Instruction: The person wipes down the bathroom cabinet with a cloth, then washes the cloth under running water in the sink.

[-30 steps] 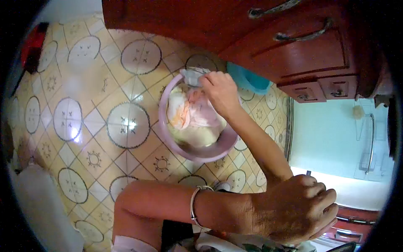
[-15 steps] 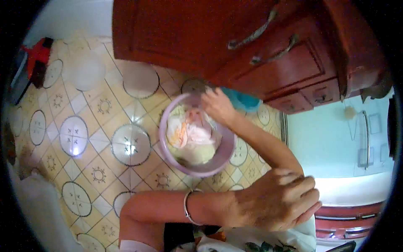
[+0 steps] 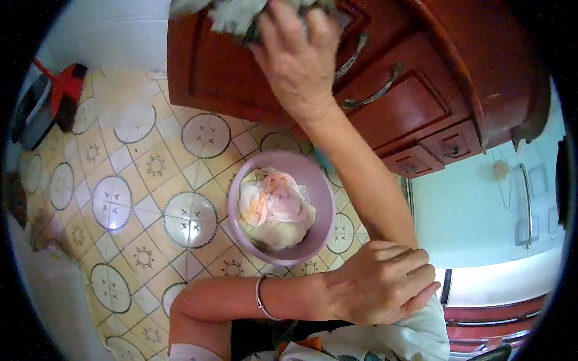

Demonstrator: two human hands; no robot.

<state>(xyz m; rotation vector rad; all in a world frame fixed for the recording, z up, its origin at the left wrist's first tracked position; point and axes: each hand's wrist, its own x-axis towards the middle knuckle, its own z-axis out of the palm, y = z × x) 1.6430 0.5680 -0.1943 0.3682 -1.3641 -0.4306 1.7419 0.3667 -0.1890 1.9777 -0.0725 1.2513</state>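
Near the top edge, my right hand (image 3: 295,54) is raised in front of the red-brown cabinet, its fingers closed on a grey-white cloth with dark patches (image 3: 238,17), partly out of frame. Below it, a round pink-purple basin (image 3: 324,207) stands on the tiled floor. Crumpled pink, white, orange and pale yellow-green cloths (image 3: 280,204) lie inside it. My left hand (image 3: 382,283) is closed across my right arm near the elbow; what its fingers grip is hidden. A bracelet circles my left wrist.
The cabinet (image 3: 223,66) with metal handles fills the upper middle and right. A teal container (image 3: 323,159) shows partly behind my right forearm. A red-and-black cleaning tool (image 3: 66,93) leans at the far left. The pale green door (image 3: 475,210) has a long handle.
My right hand has moved up from the basin's far rim to the cabinet front, with the grey-white cloth. The view has shifted, so the basin sits lower. My left hand stays closed.
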